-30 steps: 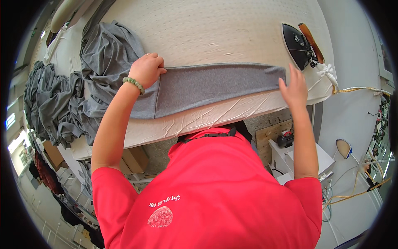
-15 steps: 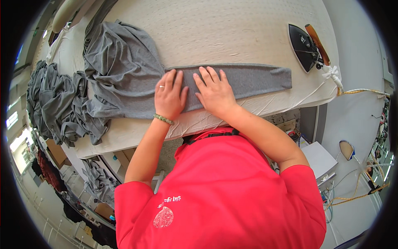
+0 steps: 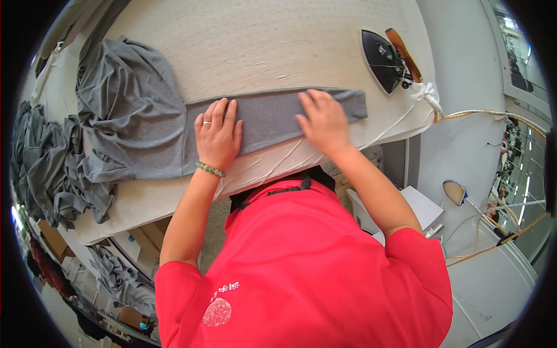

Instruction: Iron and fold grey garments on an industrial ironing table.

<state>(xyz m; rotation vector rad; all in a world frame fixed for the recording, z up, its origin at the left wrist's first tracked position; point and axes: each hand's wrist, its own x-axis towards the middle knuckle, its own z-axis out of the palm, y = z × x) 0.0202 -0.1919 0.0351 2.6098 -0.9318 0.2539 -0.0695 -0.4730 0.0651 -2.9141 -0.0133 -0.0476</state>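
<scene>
A grey garment point(image 3: 130, 98) lies on a padded, cream-covered ironing table point(image 3: 261, 40). Its body is bunched in folds at the left, and one sleeve point(image 3: 267, 119) stretches flat to the right, ending in a cuff. My left hand point(image 3: 219, 133) rests flat on the sleeve near the garment's body, fingers stretched out; a ring and a green beaded bracelet show on it. Closer to the cuff, my right hand point(image 3: 325, 122) is over the sleeve, its fingers extended and slightly blurred. Neither hand grips anything.
An iron point(image 3: 386, 61) with a wooden handle rests at the table's far right, a cord point(image 3: 487, 114) running off from it. More crumpled grey fabric point(image 3: 49, 162) hangs over the left edge. Below right stands a white box point(image 3: 420, 206); further grey cloth point(image 3: 125, 275) lies below left.
My right hand has slid along the sleeve toward the cuff, away from my left hand. The left hand stays on the sleeve near the body. The whole view has shifted.
</scene>
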